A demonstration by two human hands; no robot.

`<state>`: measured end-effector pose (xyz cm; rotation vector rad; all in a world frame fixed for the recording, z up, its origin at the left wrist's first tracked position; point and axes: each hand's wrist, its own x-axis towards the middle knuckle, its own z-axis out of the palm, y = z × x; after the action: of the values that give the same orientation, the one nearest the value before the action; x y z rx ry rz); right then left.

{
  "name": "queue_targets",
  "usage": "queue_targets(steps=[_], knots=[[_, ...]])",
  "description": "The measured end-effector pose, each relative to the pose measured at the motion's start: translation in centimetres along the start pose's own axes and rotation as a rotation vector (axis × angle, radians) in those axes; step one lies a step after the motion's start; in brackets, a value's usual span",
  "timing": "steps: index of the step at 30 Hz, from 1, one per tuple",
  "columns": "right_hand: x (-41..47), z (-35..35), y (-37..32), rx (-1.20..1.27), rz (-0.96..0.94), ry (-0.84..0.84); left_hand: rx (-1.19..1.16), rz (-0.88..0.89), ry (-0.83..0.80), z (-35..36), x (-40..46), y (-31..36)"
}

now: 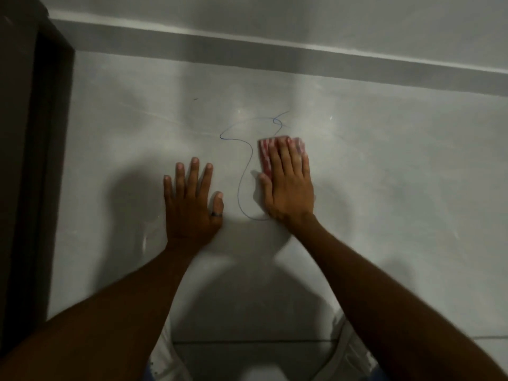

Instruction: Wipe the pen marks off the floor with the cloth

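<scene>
A thin blue pen line (243, 171) winds over the pale grey floor (384, 166) from a small loop at the top down to a curve by my right wrist. My right hand (288, 185) lies flat, palm down, pressing a red-and-white checked cloth (264, 154) against the floor just right of the line; only the cloth's far and left edges show past my fingers. My left hand (192, 199) rests flat on the floor left of the line, fingers spread, holding nothing, a dark ring on the thumb.
A dark wooden door frame (30, 160) runs down the left side. The wall with a grey skirting band (275, 55) crosses the top. My knees in light trousers (354, 353) are at the bottom edge, beside a tile joint.
</scene>
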<state>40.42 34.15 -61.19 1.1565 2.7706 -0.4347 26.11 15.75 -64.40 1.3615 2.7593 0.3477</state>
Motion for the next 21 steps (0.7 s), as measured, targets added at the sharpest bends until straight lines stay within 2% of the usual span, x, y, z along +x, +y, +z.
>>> queue_targets(steps=[5,10,14,21], knots=[[8.7,-1.8,-1.1,0.032,0.100,0.005,0.016,0.011,0.012,0.1,-0.1,-0.1],[10.1,-2.1,-2.0,0.047,0.133,0.006,0.014,0.010,0.016,0.0,-0.2,-0.1],[5.2,-1.1,-3.2,0.032,0.023,0.012,0.003,0.008,-0.007,-0.1,-0.1,0.0],[-11.7,4.2,-5.3,0.026,-0.066,-0.039,0.001,0.017,0.005,-0.1,-0.1,0.0]])
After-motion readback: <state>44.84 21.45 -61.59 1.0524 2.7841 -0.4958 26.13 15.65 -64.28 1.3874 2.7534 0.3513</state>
